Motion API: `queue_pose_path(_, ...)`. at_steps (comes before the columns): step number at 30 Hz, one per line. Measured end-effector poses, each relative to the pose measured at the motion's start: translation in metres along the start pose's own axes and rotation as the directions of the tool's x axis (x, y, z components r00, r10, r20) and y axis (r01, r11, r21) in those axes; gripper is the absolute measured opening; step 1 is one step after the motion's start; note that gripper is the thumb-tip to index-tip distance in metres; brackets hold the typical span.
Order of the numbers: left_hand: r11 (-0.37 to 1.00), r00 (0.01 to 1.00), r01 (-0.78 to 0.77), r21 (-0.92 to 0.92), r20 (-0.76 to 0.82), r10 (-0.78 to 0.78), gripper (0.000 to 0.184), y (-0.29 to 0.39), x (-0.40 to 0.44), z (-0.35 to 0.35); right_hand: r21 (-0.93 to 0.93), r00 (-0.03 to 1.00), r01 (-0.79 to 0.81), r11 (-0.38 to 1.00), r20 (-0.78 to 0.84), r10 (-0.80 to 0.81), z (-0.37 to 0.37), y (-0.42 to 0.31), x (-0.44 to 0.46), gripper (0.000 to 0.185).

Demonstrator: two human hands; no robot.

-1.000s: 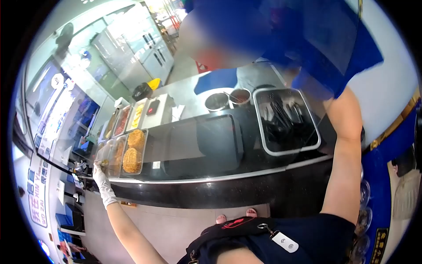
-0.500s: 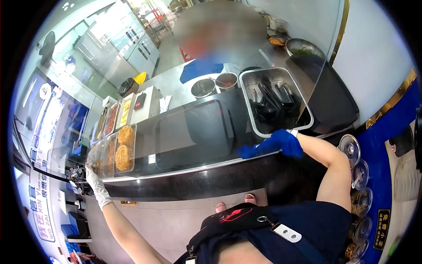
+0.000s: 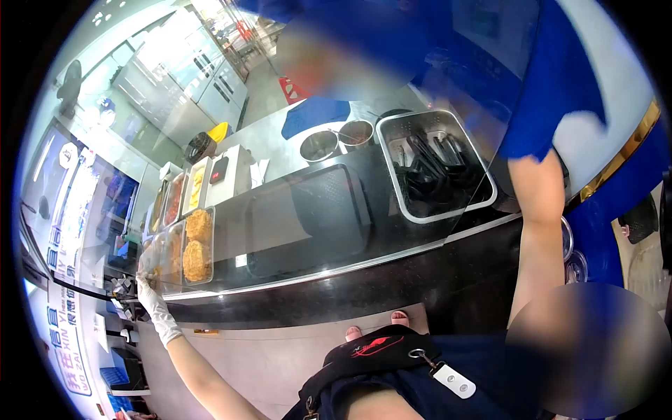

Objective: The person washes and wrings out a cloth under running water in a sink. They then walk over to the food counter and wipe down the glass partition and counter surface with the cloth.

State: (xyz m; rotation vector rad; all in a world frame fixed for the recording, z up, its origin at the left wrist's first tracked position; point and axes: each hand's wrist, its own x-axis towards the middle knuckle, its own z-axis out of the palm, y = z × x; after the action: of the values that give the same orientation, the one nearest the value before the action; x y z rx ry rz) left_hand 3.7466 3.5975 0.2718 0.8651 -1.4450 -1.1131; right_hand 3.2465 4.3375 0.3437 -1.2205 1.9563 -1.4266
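My left hand (image 3: 157,306), in a thin white glove, is at the lower left corner of a clear glass panel (image 3: 301,245), with its fingers closed around the edge. My right hand (image 3: 537,164) is raised at the upper right, close to the camera. A large blue cloth (image 3: 560,105) covers its fingers and spreads over the upper part of the glass. Behind the glass are a clear container of breaded, golden-brown patties (image 3: 199,259) and a steel pan (image 3: 493,199) of black utensils, perhaps tongs.
Two round metal pots (image 3: 320,145) and a folded blue cloth (image 3: 315,117) sit on the steel counter behind. Food trays (image 3: 194,187) line the left. A dark counter front (image 3: 315,297) runs before me. Lidded jars (image 3: 576,267) stand at the right. Another person is behind the glass, blurred.
My right hand has gone from the glass's lower edge up to the upper right with the blue cloth, which now looks much larger. My left hand has stayed at the corner.
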Motion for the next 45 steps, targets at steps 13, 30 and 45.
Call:
queue_pose_path(13,1.000,0.999,-0.028,0.009,0.031,0.028,0.039,0.007,-0.003,-0.001,0.439,0.833,-0.546,0.714,0.372,0.409,0.140,0.205,0.036,0.040)
queue_pose_path(30,1.000,0.997,-0.007,-0.017,0.079,0.009,0.039,0.006,0.006,0.000,0.212,0.794,0.263,0.941,-0.602,-0.086,0.127,0.013,0.047,0.032)
queue_pose_path(45,0.996,0.984,-0.079,0.050,0.166,0.069,0.033,0.010,0.004,0.000,-0.364,0.559,-0.656,0.661,-0.823,0.101,0.220,0.193,-0.015,0.034)
